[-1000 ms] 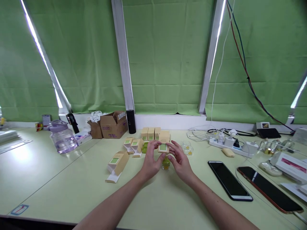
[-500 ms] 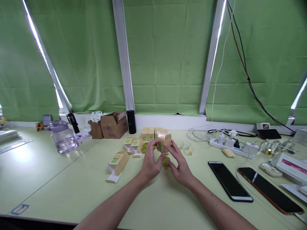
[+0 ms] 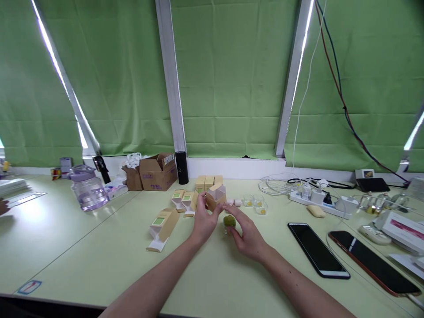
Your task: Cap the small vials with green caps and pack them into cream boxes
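Observation:
My left hand (image 3: 206,221) grips a small tan carton (image 3: 216,195) with its flaps open, tilted above the table. The thumb and fingers of my right hand (image 3: 247,232) are around a small green-topped glass jar (image 3: 229,222), and its index fingertip reaches toward the carton's lower edge. Behind, other tan cartons (image 3: 209,182) stand in a row. Two more with green labels (image 3: 189,199) sit left of my left hand, and a larger open one (image 3: 163,225) lies nearer. Clear round cups with yellow centres (image 3: 258,202) stand to the right, beside a small pinkish item (image 3: 234,202).
A purple-lidded jug (image 3: 88,190), a brown cardboard box (image 3: 158,173) and a black cylinder (image 3: 181,168) stand behind at left. At right are two phones (image 3: 318,251), a power strip (image 3: 318,203) and cables. Part of another person's hand (image 3: 3,206) shows at the far left edge.
The carton has moved left and tilted with my left hand. The pinkish item behind it is now visible. Another person's hand has appeared at the left edge.

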Demonstrator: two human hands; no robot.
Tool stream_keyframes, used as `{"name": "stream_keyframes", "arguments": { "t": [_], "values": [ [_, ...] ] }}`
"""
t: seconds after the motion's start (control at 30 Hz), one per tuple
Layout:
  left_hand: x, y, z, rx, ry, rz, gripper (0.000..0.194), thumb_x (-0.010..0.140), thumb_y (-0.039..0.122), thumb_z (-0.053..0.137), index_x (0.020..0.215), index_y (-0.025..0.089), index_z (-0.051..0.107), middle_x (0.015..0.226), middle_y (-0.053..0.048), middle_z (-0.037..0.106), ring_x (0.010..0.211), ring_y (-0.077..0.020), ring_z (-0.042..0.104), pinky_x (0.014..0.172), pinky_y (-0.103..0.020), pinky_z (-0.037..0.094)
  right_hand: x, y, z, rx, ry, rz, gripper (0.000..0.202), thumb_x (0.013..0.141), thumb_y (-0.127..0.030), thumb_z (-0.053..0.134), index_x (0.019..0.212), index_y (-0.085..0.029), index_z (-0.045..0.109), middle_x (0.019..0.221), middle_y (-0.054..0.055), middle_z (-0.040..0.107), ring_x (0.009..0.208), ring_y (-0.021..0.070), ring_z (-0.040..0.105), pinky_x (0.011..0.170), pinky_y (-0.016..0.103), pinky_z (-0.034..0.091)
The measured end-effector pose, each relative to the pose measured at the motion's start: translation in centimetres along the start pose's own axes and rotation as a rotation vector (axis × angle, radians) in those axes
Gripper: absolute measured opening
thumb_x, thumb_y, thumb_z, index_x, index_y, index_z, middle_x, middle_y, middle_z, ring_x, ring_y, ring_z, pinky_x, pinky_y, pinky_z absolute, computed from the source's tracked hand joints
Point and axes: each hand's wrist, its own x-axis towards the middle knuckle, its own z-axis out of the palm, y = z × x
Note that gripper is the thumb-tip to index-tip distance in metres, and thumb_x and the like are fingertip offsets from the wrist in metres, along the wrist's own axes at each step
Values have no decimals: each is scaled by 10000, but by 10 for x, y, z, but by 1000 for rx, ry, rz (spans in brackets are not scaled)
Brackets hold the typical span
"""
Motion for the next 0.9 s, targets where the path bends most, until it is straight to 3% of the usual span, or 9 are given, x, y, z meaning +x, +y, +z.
{"name": "stream_keyframes", "arguments": {
  "t": [0.1, 0.2, 0.33, 0.5, 0.7, 0.9],
  "values": [
    [7, -6, -1, -55, 22, -59, 425, 812, 385, 738, 1140, 201, 541, 1073, -76, 670, 964, -216, 619, 872, -351, 469, 1, 3, -2, -130, -16, 96, 561, 873, -103, 568, 1417, -237, 535, 1420, 89, 631, 1410, 276, 485, 1141, 485, 464],
    [13, -13, -3, -145, 3, -121, 393, 724, 307, 760, 1058, 189, 588, 1052, -72, 686, 978, -227, 634, 911, -370, 480, 3, 4, -4, -251, -110, 225, 491, 810, -144, 685, 1291, -209, 616, 1281, 104, 697, 1300, 314, 534, 1059, 462, 488],
    [18, -21, -5, -164, -23, -189, 419, 623, 230, 769, 1012, 188, 622, 1032, -67, 713, 959, -245, 656, 890, -380, 500, 7, 5, -8, -376, -200, 414, 411, 804, -219, 740, 1207, -224, 659, 1148, 103, 721, 1103, 285, 623, 915, 384, 489],
    [18, -25, -2, -122, -117, -239, 458, 556, 154, 741, 1006, 181, 655, 1031, -68, 735, 975, -268, 668, 896, -393, 509, 12, 13, -17, -513, -195, 601, 305, 792, -271, 757, 1088, -245, 688, 1101, 82, 700, 987, 244, 643, 792, 314, 425],
    [9, -31, 3, 77, -268, -200, 465, 542, 83, 678, 1000, 165, 693, 1020, -83, 738, 999, -296, 642, 932, -436, 475, 12, 24, -25, -539, -171, 659, 301, 804, -245, 727, 1101, -258, 677, 1039, 81, 682, 989, 250, 637, 713, 300, 384],
    [5, -29, 3, 44, -261, -163, 632, 539, 71, 734, 1141, 207, 598, 1093, -89, 691, 1084, -293, 619, 984, -439, 449, 10, 26, -23, -518, -153, 669, 294, 803, -231, 743, 1087, -255, 671, 1065, 84, 664, 1005, 250, 635, 721, 297, 405]
  ]
}}
